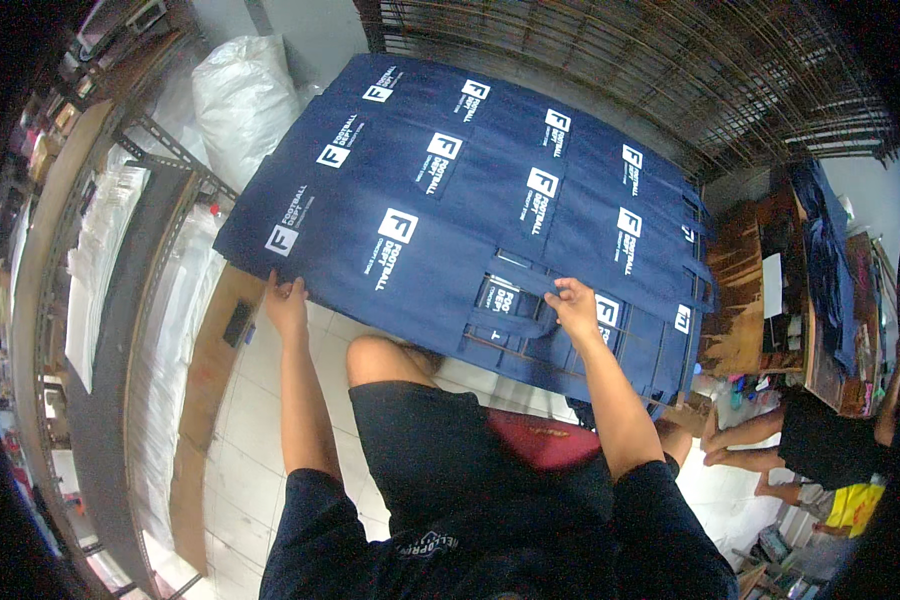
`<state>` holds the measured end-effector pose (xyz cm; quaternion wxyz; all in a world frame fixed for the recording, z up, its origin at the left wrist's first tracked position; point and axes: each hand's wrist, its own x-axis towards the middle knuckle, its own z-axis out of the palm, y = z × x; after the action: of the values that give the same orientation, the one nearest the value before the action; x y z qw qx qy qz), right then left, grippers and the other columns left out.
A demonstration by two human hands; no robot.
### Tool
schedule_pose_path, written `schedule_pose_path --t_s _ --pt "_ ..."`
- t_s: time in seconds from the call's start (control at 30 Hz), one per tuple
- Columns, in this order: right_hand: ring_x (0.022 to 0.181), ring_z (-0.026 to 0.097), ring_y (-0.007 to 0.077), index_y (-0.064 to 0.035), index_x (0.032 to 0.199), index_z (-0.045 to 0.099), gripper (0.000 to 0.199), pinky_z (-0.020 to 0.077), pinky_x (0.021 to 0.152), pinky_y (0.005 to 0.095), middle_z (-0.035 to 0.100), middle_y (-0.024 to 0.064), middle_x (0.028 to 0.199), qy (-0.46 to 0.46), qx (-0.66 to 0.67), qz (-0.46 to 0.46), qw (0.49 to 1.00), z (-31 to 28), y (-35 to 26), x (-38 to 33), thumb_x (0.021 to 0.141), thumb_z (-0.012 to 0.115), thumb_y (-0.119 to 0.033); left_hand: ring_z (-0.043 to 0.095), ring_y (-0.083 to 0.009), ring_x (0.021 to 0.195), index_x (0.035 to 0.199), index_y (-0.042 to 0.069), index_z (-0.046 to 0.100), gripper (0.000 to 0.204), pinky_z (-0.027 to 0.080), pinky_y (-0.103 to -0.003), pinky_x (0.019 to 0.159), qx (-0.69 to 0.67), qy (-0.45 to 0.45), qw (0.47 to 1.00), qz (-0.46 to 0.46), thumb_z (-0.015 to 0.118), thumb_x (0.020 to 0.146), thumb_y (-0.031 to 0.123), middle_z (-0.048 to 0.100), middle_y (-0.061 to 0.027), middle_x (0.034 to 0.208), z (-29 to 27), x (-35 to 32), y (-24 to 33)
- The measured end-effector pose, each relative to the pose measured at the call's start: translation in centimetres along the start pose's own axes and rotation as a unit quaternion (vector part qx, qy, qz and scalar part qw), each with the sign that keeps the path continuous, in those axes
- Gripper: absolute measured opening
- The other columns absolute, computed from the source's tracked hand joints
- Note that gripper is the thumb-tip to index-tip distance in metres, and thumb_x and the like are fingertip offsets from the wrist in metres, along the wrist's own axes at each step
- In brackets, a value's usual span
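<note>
Navy blue fabric bags point(340, 235) with white prints lie flat in overlapping rows over a wide work surface in front of me. At the near left corner my left hand point(288, 302) has its fingers closed on the edge of a bag. My right hand point(577, 308) is over the near side, right of the middle, with thumb and fingertips pinched together at a dark blue strap handle point(515, 326). That handle curves across a printed bag front. More handles stick out along the right edge of the rows.
To my left stands a metal rack point(135, 270) with stacked white sheets point(100, 270). Behind it is a large white plastic sack point(240, 100). Rusty wire racks point(610, 40) fill the far side. On the right are a wooden cabinet point(740, 285) and another person point(820, 440) seated low.
</note>
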<state>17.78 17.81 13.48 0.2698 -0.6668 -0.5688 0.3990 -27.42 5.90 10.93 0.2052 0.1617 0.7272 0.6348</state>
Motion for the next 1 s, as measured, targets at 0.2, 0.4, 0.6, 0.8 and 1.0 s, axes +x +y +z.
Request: schedule_pose_path --t_s 0.2,0.4,0.6,0.8,1.0 --pt "0.063 0.057 0.0133 -0.0035 0.103 0.061 0.034 0.0452 0.058 0.0284 0.063 0.0066 0.076 -0.028 0.01 0.02 0.999 0.0 -0.4 0.0 0.073 0.073 -0.015 0.055 -0.0121 0.071 0.136 -0.003 0.031 0.069 0.05 -0.024 0.059 0.032 -0.006 0.999 -0.02 0.066 0.077 0.0 0.053 -0.0063 0.085 -0.4 0.4 0.1" --pt "0.069 0.06 0.0169 -0.0062 0.103 0.062 0.036 0.0492 0.066 0.0309 0.065 0.0097 0.085 0.049 -0.033 -0.025 0.998 -0.9 -0.5 -1.1 0.072 0.074 -0.02 0.054 -0.0196 0.088 0.137 0.001 0.03 0.072 0.05 -0.028 0.067 0.1 0.07 0.989 0.086 0.069 0.077 0.006 0.049 -0.0154 0.111 -0.9 -0.6 0.2" --pt "0.076 0.062 0.0168 -0.0055 0.104 0.061 0.03 0.049 0.069 0.0307 0.066 0.0095 0.084 0.091 0.028 -0.066 0.993 -6.3 0.4 -6.0 0.078 0.069 -0.017 0.049 -0.0216 0.085 0.137 0.0 0.031 0.075 0.044 -0.031 0.076 0.11 0.015 0.961 0.255 0.072 0.077 0.018 0.048 -0.0154 0.116 0.9 -12.4 5.4" --pt "0.079 0.062 0.0162 -0.0016 0.1 0.062 0.022 0.0485 0.072 0.0299 0.067 0.0104 0.087 0.121 0.031 -0.07 0.99 -10.2 6.0 -15.1 0.081 0.065 -0.014 0.061 -0.0184 0.073 0.083 0.005 0.063 0.018 0.049 -0.031 0.064 0.053 -0.443 0.869 0.215 0.074 0.073 0.015 0.065 -0.0093 0.089 3.8 -32.6 8.2" --pt "0.059 0.06 0.0138 -0.003 0.093 0.064 0.018 0.0473 0.055 0.0282 0.065 0.0086 0.072 -0.028 -0.059 -0.141 0.988 -10.0 9.4 -24.1 0.08 0.067 -0.015 0.062 -0.0202 0.069 0.115 0.013 0.057 0.042 0.051 -0.032 0.062 0.159 -0.697 0.666 0.214 0.069 0.078 0.03 0.062 -0.0064 0.08 6.4 -38.8 7.0"
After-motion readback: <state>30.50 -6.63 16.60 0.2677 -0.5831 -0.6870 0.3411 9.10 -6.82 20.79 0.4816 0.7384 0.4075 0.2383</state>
